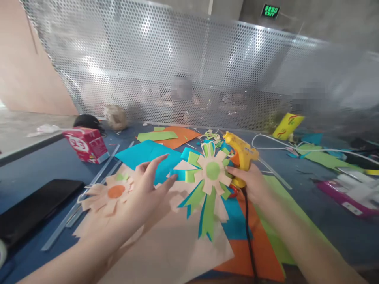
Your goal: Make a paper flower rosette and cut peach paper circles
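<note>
Left hand: fingers apart, left of centre.
Right hand: clamped on glue gun.
Flower: mid-frame, against right hand.

Glue gun right of rosette

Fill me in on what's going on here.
A person has both hands at coloured cut-out flowers. The right hand is at the right edge of the green-centred flower, with the yellow glue gun right there too; whether it grips both is hard to tell. The left hand is open, fingers spread, on that flower's other side. The orange-centred flower lies to the left, beyond the left forearm.
</note>
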The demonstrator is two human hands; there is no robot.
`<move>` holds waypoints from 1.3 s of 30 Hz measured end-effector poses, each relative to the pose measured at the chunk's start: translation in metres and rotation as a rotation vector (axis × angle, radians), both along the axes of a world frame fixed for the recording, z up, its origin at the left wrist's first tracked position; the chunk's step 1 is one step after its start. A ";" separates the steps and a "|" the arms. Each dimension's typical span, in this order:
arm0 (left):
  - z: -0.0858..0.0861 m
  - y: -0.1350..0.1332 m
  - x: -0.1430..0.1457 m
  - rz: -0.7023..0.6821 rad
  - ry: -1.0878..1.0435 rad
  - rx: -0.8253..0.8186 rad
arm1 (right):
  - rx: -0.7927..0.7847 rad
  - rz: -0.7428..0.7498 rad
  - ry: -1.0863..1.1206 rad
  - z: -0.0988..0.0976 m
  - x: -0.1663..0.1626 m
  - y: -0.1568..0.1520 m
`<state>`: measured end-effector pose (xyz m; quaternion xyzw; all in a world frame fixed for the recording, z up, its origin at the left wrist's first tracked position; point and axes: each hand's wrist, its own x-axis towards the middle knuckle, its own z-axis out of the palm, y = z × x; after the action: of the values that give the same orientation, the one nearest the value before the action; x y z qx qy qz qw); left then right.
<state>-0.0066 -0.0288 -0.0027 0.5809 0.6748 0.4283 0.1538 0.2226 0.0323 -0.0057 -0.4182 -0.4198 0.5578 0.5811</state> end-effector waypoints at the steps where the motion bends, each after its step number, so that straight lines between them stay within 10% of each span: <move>1: 0.001 -0.001 0.001 -0.001 0.042 0.033 | -0.006 -0.003 -0.014 0.000 0.000 -0.001; 14: 0.012 -0.014 0.011 -0.343 -0.998 -0.443 | 0.031 0.012 -0.147 -0.003 0.002 -0.006; 39: 0.012 -0.012 0.029 -0.269 -0.735 -0.213 | 0.058 -0.009 -0.194 -0.005 -0.004 -0.008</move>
<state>0.0225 -0.0403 0.0094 0.4530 0.5334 0.5114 0.4988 0.2183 0.0246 -0.0103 -0.4551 -0.4882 0.4998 0.5520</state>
